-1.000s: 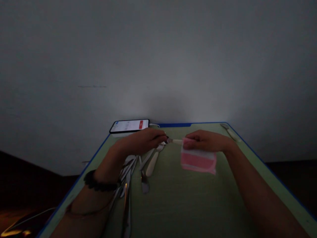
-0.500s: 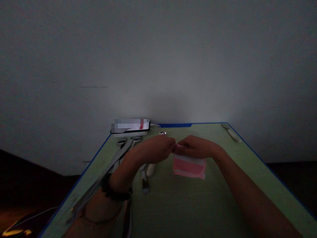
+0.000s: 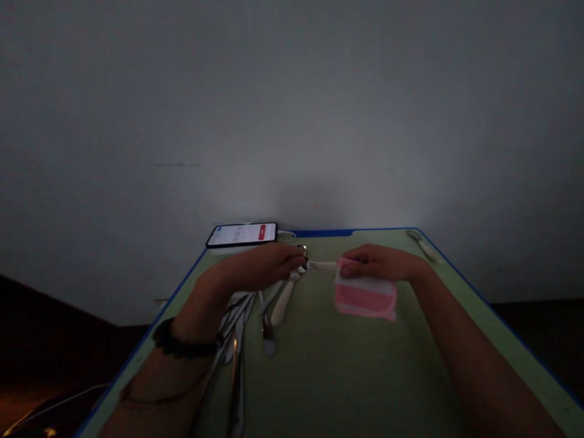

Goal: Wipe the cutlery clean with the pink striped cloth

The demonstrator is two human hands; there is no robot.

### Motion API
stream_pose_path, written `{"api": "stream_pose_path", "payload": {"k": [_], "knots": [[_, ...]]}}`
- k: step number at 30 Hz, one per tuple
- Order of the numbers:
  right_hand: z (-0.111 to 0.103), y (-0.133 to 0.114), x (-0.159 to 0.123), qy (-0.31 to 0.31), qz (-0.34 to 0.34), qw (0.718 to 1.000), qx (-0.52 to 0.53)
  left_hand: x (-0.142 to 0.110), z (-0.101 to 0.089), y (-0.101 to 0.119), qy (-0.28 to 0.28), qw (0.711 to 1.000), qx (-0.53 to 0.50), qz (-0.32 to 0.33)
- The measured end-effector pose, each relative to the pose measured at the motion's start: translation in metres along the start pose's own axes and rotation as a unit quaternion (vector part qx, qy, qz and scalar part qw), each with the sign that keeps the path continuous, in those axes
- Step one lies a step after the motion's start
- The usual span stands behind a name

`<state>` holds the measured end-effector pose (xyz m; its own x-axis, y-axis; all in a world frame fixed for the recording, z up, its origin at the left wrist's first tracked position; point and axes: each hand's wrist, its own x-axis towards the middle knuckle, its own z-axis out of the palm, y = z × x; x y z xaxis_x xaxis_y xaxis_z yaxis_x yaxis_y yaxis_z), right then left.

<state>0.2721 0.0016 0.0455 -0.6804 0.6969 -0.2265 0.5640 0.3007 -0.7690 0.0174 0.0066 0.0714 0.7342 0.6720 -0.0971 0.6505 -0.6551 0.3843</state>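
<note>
The left arm (image 3: pixel 157 376) reaches from the near left, the right arm (image 3: pixel 460 340) from the near right. The left hand (image 3: pixel 262 266) and right hand (image 3: pixel 376 263) point toward each other, apart, fingers bent in a grip.

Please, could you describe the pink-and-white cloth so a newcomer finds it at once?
Start at the pale green, blue-edged table. Above its middle, the right hand holds a striped pink-and-white cloth by a white utensil handle. Its pink colour and soft hanging fabric set it apart from the silver metal cutlery to its left.
</note>
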Motion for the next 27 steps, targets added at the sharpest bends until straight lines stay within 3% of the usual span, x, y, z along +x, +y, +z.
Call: {"api": "stream_pose_path", "payload": {"k": [5, 13, 23, 27], "knots": [[-0.005, -0.006, -0.009, 0.02, 0.01, 0.999, -0.033, 0.001, 0.001, -0.005, 0.03, 0.999, 0.009, -0.006], [0.009, -0.023, 0.006, 0.041, -0.037, 0.985, -0.162, 0.016, 0.016, 0.015, 0.044, 0.997, 0.026, 0.049], [0.006, -0.015, 0.004, 0.038, -0.016, 0.982, -0.184, 0.006, 0.007, 0.008, 0.012, 0.999, 0.033, 0.032], [0.011, -0.018, 0.01, 0.084, -0.025, 0.97, -0.225, 0.011, 0.012, 0.016, 0.021, 0.997, 0.054, 0.045]]}}
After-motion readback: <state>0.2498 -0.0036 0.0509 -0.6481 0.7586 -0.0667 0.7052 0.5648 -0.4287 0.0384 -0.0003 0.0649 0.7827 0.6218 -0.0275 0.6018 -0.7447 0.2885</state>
